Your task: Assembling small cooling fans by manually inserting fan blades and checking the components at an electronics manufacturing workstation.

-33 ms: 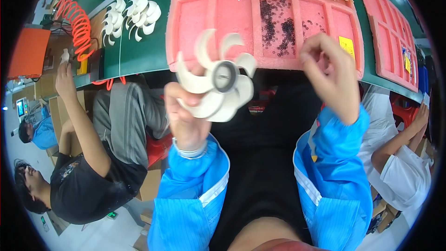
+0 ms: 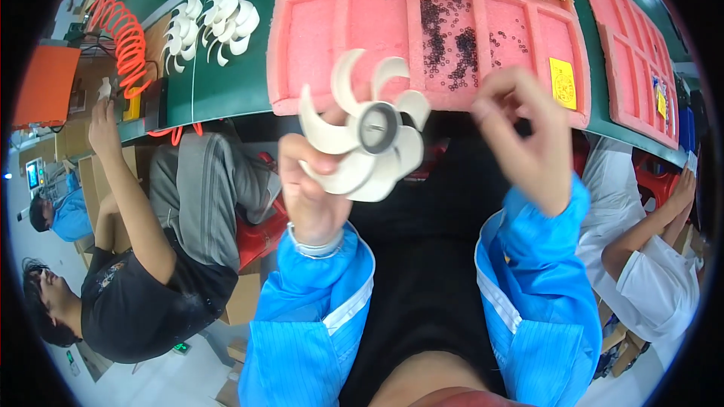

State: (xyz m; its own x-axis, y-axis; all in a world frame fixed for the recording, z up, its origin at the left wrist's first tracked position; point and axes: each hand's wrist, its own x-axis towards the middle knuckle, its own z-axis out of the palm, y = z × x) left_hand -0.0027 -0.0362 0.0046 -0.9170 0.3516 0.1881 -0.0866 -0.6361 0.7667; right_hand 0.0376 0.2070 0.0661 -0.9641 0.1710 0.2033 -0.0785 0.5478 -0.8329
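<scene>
While a person in a black shirt (image 2: 143, 294) sits far left by the orange coiled hose (image 2: 124, 41), 2 white fans (image 2: 215, 26) lie on the green counter (image 2: 219, 90). Next, the left hand (image 2: 313, 188) has its grip closed on a white fan (image 2: 366, 128), held up in front of the pink tray (image 2: 377, 22). Small black rings (image 2: 452, 38) fill 1 tray pocket. Further right, the right hand (image 2: 528, 143) pinches its fingers together; I cannot tell if it holds anything.

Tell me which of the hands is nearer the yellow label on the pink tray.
Right. The right hand is raised just below-left of the yellow label; the left hand is farther left, holding the white fan wheel.
</scene>
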